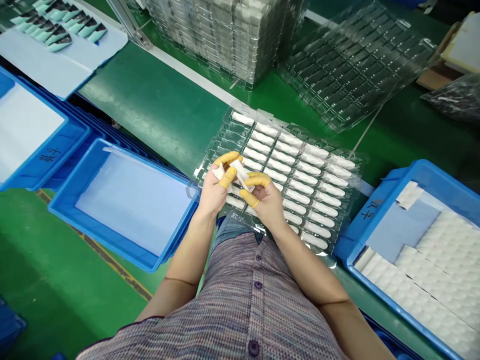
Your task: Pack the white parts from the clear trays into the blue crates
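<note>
My left hand and my right hand meet above a clear plastic blister tray. Yellow finger cots cover the thumb and some fingertips of each. Between them is a slim white piece, pinched by the fingers of both hands. A bit of white material, perhaps a cloth, shows in my left hand; its kind is unclear. Rows of long white pieces lie in the tray's slots, while several slots at its left side hold nothing visible. My hands hide part of the near left slots.
A blue bin at right holds white pieces in sheets. Another blue bin with a pale liner stands at left. Behind are a tall stack of clear trays and a loose tray. Teal-and-black parts lie far left.
</note>
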A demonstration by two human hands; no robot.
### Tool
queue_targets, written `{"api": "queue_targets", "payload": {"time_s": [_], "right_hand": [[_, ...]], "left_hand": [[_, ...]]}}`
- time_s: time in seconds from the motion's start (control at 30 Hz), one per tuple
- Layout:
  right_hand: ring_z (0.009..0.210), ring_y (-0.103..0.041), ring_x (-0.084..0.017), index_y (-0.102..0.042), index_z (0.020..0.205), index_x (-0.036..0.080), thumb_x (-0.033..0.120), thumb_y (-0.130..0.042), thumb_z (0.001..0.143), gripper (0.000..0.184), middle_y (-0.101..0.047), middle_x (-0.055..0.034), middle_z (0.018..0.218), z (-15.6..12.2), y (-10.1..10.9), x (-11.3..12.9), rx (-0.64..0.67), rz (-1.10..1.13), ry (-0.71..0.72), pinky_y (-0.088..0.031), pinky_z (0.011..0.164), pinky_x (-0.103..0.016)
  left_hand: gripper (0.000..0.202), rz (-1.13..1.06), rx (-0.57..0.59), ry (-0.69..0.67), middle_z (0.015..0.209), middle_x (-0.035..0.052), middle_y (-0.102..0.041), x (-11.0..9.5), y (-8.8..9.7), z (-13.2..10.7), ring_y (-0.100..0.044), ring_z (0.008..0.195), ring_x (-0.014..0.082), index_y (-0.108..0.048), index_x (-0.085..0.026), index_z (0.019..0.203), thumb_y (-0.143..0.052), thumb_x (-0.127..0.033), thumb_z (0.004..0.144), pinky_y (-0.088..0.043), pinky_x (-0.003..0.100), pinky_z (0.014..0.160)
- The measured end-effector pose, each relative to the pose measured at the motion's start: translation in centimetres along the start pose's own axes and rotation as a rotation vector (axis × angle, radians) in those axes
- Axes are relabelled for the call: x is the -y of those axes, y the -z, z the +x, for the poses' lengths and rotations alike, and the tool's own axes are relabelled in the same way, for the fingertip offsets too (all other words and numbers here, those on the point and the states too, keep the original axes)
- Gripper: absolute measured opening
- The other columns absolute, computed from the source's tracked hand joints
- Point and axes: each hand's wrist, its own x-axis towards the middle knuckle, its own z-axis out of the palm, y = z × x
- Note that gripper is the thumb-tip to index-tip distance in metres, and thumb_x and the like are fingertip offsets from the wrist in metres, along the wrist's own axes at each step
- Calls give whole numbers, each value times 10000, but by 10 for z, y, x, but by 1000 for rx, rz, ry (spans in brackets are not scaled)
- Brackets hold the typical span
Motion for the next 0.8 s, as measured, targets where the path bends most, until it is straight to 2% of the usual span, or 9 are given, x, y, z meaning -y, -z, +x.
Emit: {"api": "queue_targets", "payload": {"time_s": [0.1, 0.17, 0.3, 0.4, 0.53, 0.6, 0.67, 0.73, 0.8], "right_hand": [[1162, -673, -273, -676, 918, 303, 531, -881, 737, 356, -652, -78, 1247, -4, 1, 2, -2, -82, 34, -624, 961, -465], [1103, -709, -252, -663, 954, 303, 553, -890, 724, 409, -675, -51, 1236, -5, 4, 5, 59, 95, -62, -642, 929, -444], [957, -776, -224, -644, 1019, 275, 613, -850, 754, 477, -757, -22, 1074, -2, 8, 12, 188, 489, -396, -677, 819, -379], [930, -789, -218, -668, 1082, 246, 576, -865, 743, 512, -785, -43, 1038, 0, 8, 15, 265, 576, -522, -676, 788, -332], [894, -781, -180, -658, 1080, 251, 495, -909, 704, 514, -786, -26, 1011, 2, 6, 11, 291, 576, -559, -655, 758, -271], [868, -772, -174, -646, 1041, 255, 505, -914, 678, 516, -773, -17, 976, 11, 9, 6, 273, 523, -535, -638, 719, -255], [878, -761, -182, -620, 1008, 258, 509, -888, 684, 489, -757, -14, 962, 34, 14, -1, 191, 383, -431, -623, 711, -264], [937, -741, -193, -600, 1002, 251, 446, -830, 727, 408, -744, -23, 995, 69, 19, -5, 46, 130, -233, -611, 768, -293], [1000, -705, -206, -611, 1034, 234, 335, -747, 773, 312, -738, -42, 1065, 112, 22, -6, -79, -223, -17, -591, 853, -334]], "left_hand": [[416, -6, 9, 22, 1033, 86, -785, 2, -2, 0, -758, 1048, 292, -753, -207, 1059, -931, -389, 730, -629, 365, 863], [424, -24, 8, 28, 1022, 82, -784, 1, -1, 0, -767, 1003, 288, -752, -210, 1054, -937, -397, 721, -635, 352, 814], [455, -44, 44, 56, 1023, 76, -778, -5, 3, 1, -774, 940, 274, -743, -217, 1072, -936, -429, 719, -642, 355, 781], [483, -40, 84, 68, 1018, 67, -774, -7, 4, 1, -769, 882, 252, -740, -223, 1086, -933, -463, 715, -639, 338, 727], [479, -39, 81, 71, 1003, 57, -770, -6, 5, 4, -753, 827, 227, -745, -225, 1074, -940, -462, 705, -618, 307, 670], [424, -47, 6, 63, 964, 50, -761, -3, 7, 10, -721, 754, 181, -747, -217, 1068, -914, -442, 749, -589, 272, 637], [349, -89, -87, 53, 885, 31, -733, 1, 11, 17, -628, 616, 113, -745, -212, 1067, -839, -456, 836, -515, 226, 542], [332, -159, -136, 79, 813, 17, -696, 7, 18, 25, -509, 513, 80, -738, -218, 1047, -738, -518, 907, -408, 212, 446], [353, -214, -153, 131, 786, 17, -678, 13, 24, 30, -464, 495, 84, -717, -227, 989, -660, -571, 934, -349, 217, 423]]}}
